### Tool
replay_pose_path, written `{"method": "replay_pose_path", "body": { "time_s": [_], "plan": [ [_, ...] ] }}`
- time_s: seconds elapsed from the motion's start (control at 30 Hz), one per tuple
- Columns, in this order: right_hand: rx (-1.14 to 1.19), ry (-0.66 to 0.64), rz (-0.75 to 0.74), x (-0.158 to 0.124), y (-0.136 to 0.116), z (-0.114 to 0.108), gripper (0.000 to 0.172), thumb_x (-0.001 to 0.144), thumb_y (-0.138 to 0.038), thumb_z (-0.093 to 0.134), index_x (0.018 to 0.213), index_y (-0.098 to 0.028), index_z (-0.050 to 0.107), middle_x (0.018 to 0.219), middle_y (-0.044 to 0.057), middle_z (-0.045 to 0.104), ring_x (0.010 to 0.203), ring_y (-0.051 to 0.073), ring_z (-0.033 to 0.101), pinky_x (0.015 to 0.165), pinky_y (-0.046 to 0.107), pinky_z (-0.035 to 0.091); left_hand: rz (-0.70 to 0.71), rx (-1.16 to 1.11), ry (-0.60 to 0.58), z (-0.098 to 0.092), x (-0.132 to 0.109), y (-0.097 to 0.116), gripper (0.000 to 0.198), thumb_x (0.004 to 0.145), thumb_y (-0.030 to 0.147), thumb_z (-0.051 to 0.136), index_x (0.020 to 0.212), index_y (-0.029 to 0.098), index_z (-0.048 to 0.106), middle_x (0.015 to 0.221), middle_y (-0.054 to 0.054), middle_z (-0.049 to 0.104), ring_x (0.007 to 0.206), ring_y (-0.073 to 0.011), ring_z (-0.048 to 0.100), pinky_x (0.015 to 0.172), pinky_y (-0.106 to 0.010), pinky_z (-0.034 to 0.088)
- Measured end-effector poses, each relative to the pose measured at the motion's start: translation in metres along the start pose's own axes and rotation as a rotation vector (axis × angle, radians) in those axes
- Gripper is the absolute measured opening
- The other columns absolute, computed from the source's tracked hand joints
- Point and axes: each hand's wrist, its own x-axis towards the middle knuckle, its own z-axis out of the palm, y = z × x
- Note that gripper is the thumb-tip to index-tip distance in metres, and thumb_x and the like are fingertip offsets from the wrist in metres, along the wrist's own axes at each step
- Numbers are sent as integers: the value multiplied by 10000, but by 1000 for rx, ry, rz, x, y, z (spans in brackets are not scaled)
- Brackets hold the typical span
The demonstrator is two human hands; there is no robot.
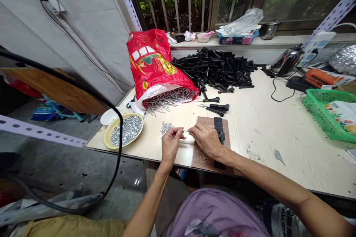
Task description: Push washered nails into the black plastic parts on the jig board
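My left hand (pixel 170 145) and my right hand (pixel 208 141) meet fingertip to fingertip above the table's front part. Both are closed in a pinch on a thin metal pin (pixel 186 130) that spans the small gap between them. What sits at its ends is hidden by my fingers. Just behind my left hand lies a small heap of tiny metal pieces (pixel 166 127). Under my right hand is a brown board (pixel 200 153) bearing a column of black pads (pixel 218 124). Farther back, several black-handled pieces with thin metal shafts (pixel 218 108) lie on the table.
A red bag (pixel 155 66) spills metal pins (pixel 169 98) at the back left. Beside it rises a pile of black plastic parts (pixel 217 68). A yellow bowl (pixel 106 142) holds small metal pieces. At right stand a green basket (pixel 319 118) and corded tools. A black cable (pixel 121 129) hangs at left.
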Motion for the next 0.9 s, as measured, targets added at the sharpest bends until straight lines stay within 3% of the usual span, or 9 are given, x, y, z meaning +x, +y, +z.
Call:
{"method": "replay_pose_path", "body": {
  "time_s": [0.17,0.3,0.43,0.57,0.7,0.8,0.9],
  "plan": [
    [80,11,2,-2,6,1,252,967,-322,402,1009,-221,629,921,34,618,755,134,570,613,244,360,-71,-84,-50,2,0,3,294,691,347,722,864,113,680,731,-15,647,589,-92,595,633,-243,507],
    [-100,85,-79,-3,7,1,270,969,-271,387,940,-226,651,884,56,630,805,177,531,675,294,336,-152,-192,-70,6,1,6,321,648,343,759,832,93,677,691,-13,623,570,-78,564,601,-234,515],
    [-159,72,-124,-3,6,-1,313,979,-245,342,959,-224,653,891,67,641,814,191,522,685,316,321,-145,-190,-61,8,2,4,333,640,350,765,826,89,675,681,-14,620,572,-78,560,590,-229,513],
    [71,3,3,0,11,-3,261,964,-328,405,975,-216,641,915,41,632,773,151,554,608,265,320,-63,-69,-29,7,1,2,334,678,380,734,854,100,685,720,-22,639,585,-86,576,595,-235,514],
    [284,-67,60,1,18,-1,197,937,-327,471,939,-217,635,884,6,645,769,126,572,609,231,336,-85,-79,-37,10,0,5,341,661,379,744,845,98,691,731,-23,641,581,-84,570,590,-238,520],
    [96,47,-20,-1,19,2,184,937,-283,479,903,-201,640,845,20,640,751,133,536,619,256,310,-142,-129,-51,12,2,7,336,624,354,778,807,88,686,677,-10,620,554,-73,554,554,-215,506],
    [-219,192,-248,-2,19,1,229,951,-204,436,860,-187,646,810,40,626,736,148,474,643,305,268,-326,-272,-109,11,6,7,332,566,291,824,777,76,682,638,-7,605,536,-58,534,536,-189,500]
  ]
}}
